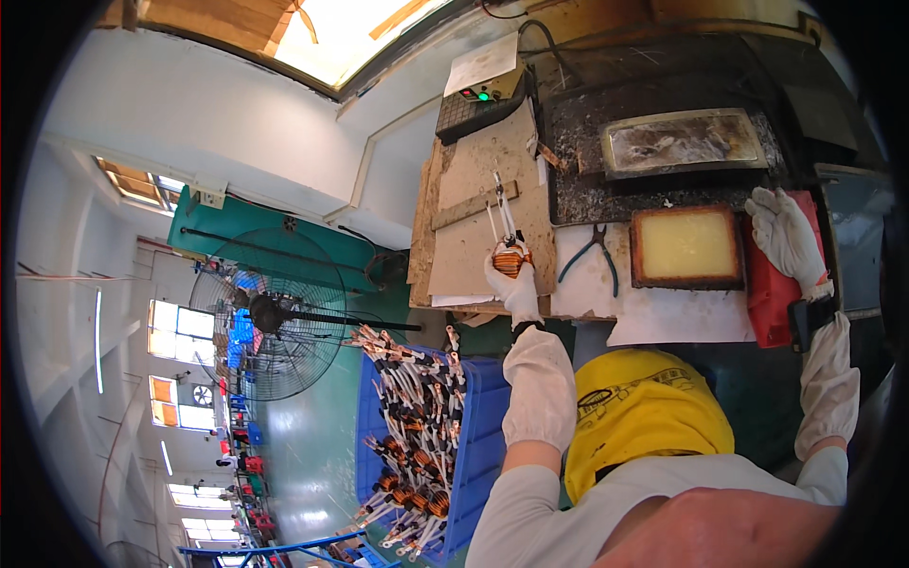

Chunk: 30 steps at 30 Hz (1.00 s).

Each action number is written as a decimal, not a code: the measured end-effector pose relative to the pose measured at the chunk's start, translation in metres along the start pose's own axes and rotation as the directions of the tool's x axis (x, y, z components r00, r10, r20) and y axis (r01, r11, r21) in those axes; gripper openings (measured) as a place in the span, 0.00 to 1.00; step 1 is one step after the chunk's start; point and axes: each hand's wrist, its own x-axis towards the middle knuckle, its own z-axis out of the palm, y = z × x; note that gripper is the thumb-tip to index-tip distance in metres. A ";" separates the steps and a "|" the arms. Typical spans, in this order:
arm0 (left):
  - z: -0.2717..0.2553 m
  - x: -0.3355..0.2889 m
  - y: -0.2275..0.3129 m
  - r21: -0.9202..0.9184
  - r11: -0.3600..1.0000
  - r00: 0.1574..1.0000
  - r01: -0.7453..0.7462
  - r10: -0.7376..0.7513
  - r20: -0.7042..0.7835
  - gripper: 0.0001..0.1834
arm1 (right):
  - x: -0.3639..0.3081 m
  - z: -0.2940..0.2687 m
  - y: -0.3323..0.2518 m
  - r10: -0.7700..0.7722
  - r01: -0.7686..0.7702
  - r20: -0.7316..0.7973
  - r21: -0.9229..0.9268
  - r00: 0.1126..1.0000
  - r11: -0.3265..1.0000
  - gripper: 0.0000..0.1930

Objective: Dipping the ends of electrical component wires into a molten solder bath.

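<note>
Coil (512, 263), copper-orange, with white leads (505, 214)

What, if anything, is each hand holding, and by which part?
The left hand holds a copper coil by its wound body; the open right hand appears to hold nothing.

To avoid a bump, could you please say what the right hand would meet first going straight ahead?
Probably the blackened tray around the silvery pan, just ahead of the right hand; depth is unclear.
</note>
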 end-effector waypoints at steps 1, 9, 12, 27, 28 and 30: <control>0.000 0.001 -0.001 -0.003 0.999 0.999 -0.037 0.037 -0.012 0.38 | 0.000 0.000 0.001 0.016 -0.017 -0.063 -0.010 0.998 1.000 0.20; 0.003 0.001 0.001 0.013 1.000 1.000 -0.008 0.009 -0.027 0.38 | 0.000 0.001 0.001 -0.014 0.012 -0.035 -0.034 0.999 0.999 0.19; 0.002 0.002 0.001 0.026 1.000 1.000 -0.018 0.018 -0.002 0.38 | 0.000 0.001 0.001 -0.011 0.011 -0.021 -0.022 1.000 1.000 0.20; 0.001 0.004 -0.013 0.045 0.999 1.000 -0.020 0.021 -0.014 0.39 | 0.000 -0.001 0.000 0.001 -0.001 0.034 0.016 0.999 1.000 0.19; 0.001 0.005 -0.015 0.043 0.997 0.997 -0.070 0.071 -0.029 0.39 | 0.000 -0.001 0.000 0.020 -0.020 -0.029 0.013 0.999 1.000 0.19; 0.000 0.006 -0.018 0.081 0.996 1.000 -0.022 0.023 -0.011 0.40 | 0.000 -0.002 0.000 -0.003 0.002 0.031 0.016 1.000 1.000 0.20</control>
